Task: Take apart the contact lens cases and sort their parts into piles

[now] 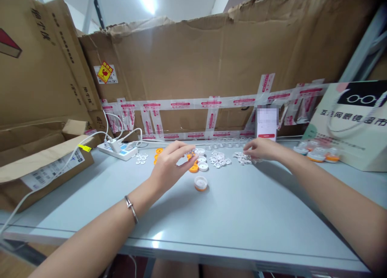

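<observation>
Faced a grey tabletop backed by brown cardboard, with a white-and-orange round piece upon it. Beyond and left of the round piece, held the left hand pinched on a small greyish part, set between thumb and fingertips. Beyond and right of it, put the right hand to small white parts, lying at the fingertips; could not tell whether gripping any.
</observation>
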The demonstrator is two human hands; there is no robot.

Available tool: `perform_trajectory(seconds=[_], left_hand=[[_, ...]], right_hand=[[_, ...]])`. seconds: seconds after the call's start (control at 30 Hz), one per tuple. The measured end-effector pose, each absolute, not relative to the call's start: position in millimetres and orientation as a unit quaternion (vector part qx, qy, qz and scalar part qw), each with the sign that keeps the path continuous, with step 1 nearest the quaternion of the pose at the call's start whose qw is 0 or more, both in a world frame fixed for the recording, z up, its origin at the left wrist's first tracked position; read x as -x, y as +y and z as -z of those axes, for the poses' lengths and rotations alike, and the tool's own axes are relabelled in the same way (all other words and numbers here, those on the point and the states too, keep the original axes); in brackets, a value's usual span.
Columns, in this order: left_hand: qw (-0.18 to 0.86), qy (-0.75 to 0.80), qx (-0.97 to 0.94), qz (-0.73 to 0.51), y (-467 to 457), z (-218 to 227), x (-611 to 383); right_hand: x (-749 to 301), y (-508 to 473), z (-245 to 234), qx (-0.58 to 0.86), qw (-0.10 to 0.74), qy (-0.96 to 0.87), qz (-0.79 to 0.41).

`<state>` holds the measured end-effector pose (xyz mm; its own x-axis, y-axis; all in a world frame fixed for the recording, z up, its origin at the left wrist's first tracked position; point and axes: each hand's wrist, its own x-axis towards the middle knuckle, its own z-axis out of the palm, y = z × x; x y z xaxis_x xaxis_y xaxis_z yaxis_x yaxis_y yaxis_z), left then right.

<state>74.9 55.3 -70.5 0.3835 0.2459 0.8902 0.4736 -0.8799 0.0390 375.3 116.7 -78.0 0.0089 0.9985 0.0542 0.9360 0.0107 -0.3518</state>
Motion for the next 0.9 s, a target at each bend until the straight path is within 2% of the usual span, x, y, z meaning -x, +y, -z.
perform_trajectory(seconds=[0.1,0.2,0.27,0.37,0.5,0.6,0.8,0.9], left_hand=[[0.106,-0.221,0.830,0.502,55.2,73.1,-75.4],[0.094,-0.224,0.836,0.492,53.3,75.7,-77.1],[0.091,-0.222,0.838,0.491,51.7,76.7,-78.5],[0.089,-0.213,0.841,0.489,49.4,77.2,-80.5],[0.089,-0.208,0.848,0.479,47.5,77.2,-82.0],[0.091,-0.217,0.850,0.471,47.5,76.8,-82.5],[0.091,-0.240,0.844,0.470,50.8,75.5,-80.5],[0.092,-0.243,0.846,0.465,51.9,75.4,-79.1]], right_hand=[[-352.6,98.1,59.9,0.674,0.220,-0.700,-0.079],[-317.4,73.3,49.6,0.562,0.341,-0.723,-0.212],[-292.9,57.7,50.5,0.479,0.381,-0.729,-0.305],[-265.5,41.2,59.0,0.390,0.400,-0.726,-0.401],[-254.4,35.3,66.1,0.356,0.416,-0.689,-0.475],[-263.9,42.0,61.3,0.375,0.441,-0.670,-0.464],[-304.1,67.6,47.8,0.415,0.589,-0.582,-0.377],[-317.9,75.7,45.2,0.440,0.597,-0.576,-0.344]])
